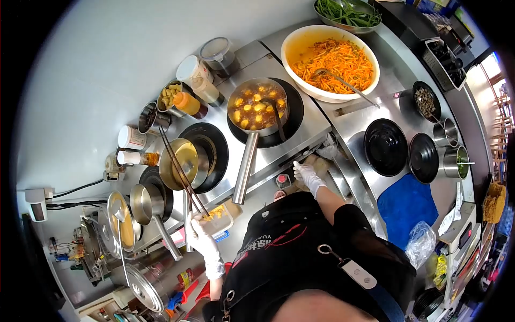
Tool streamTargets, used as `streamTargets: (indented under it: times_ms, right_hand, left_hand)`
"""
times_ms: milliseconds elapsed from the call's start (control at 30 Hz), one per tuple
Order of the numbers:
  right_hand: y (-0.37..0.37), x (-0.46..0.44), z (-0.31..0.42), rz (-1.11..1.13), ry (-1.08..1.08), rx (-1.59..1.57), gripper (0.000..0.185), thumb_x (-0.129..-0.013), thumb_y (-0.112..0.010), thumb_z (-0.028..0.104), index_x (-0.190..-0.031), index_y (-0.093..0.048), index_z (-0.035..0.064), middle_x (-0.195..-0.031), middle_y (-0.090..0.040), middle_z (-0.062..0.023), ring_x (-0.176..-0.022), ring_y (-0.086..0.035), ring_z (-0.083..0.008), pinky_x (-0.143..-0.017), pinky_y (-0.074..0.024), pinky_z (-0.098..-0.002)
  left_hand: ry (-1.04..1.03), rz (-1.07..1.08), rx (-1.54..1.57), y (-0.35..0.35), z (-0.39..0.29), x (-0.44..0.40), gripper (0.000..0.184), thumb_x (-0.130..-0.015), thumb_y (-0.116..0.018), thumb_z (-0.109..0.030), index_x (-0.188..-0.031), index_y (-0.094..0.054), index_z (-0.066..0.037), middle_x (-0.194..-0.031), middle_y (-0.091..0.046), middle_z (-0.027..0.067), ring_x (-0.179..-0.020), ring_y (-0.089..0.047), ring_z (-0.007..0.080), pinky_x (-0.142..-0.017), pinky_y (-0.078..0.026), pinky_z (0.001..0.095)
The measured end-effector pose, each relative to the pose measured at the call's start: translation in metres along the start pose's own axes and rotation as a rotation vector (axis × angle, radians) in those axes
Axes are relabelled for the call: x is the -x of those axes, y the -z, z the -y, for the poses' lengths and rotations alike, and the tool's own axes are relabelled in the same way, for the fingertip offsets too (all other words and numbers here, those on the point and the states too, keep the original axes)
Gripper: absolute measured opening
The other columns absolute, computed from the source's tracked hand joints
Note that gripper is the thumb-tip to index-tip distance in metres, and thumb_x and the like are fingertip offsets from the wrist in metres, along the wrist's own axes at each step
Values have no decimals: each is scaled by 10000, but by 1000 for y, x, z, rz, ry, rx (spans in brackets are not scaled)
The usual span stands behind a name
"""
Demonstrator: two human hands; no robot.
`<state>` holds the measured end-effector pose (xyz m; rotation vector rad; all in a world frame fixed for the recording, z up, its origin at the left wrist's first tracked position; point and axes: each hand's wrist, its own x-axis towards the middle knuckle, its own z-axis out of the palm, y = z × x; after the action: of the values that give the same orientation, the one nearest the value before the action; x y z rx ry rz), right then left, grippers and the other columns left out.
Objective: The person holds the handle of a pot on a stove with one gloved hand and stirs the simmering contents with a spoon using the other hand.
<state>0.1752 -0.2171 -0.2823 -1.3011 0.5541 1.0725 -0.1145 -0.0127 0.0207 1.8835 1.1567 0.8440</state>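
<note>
My left hand (pixel 201 239), in a white glove, is at the lower left beside a clear plastic container (pixel 223 221) with yellow shreds in it. Its fingers are closed near the lower ends of long dark chopsticks (pixel 179 174), which reach over a pan of yellowish liquid (pixel 181 166). My right hand (pixel 307 176), gloved too, hangs over an open drawer (pixel 335 180) below the counter; what its fingers hold, if anything, is too small to tell. Behind the hands, a long-handled pot (pixel 251 140) holds brown liquid, yellow pieces and a black ladle (pixel 276 118).
A large white bowl (pixel 292 80) of orange shreds stands at the back right. Black bowls (pixel 385 147) and a blue cloth (pixel 407 206) are on the right counter. Bottles (pixel 140 158) and jars line the wall. A small pan (pixel 146 204) has its handle pointing towards me.
</note>
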Motion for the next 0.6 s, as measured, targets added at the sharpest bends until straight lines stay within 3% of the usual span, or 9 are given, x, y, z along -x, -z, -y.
streamTargets:
  times_ms: [133,167,367,533,600]
  right_hand:
    - [-4,-13,-4,-22,-5,-97,342,-889,-664,439,-838,-678,101,-618,-612,11,-459,-563,-149,-415,-450,-275]
    - [-5,-13,-3,-12,-5,-39,419,-876,-652,502,-870,-683,84,-691,-647,-14,-541,-611,-159,-486,-501,-297]
    - [-18,-15,-1,-51,50,38,582,-821,-652,614,-958,-689,50,-844,-678,-60,-732,-656,-193,-665,-543,-330]
    - [-23,-8,-3,-63,29,-30,585,-813,-653,626,-938,-686,56,-822,-675,-49,-705,-649,-191,-644,-536,-323]
    - [-22,-1,0,-35,0,-40,562,-817,-653,619,-919,-684,68,-793,-667,-35,-679,-635,-181,-629,-528,-320]
  left_hand:
    - [22,-69,-32,7,-4,5,312,-1012,-463,-160,-1217,-593,36,-961,-687,66,-787,-577,100,-787,-472,275]
    - [35,-83,-10,9,-3,7,311,-1014,-460,-162,-1215,-597,31,-959,-688,64,-782,-577,99,-781,-472,272]
    - [43,-92,17,13,5,6,299,-1015,-462,-161,-1209,-604,17,-957,-688,60,-772,-576,97,-754,-472,259]
    - [-3,-79,9,13,0,-1,319,-1028,-456,-209,-1217,-603,2,-917,-660,40,-717,-559,57,-678,-471,222]
    - [-93,-36,-132,13,-10,-6,317,-1028,-454,-202,-1206,-604,13,-911,-655,33,-694,-555,58,-674,-471,223]
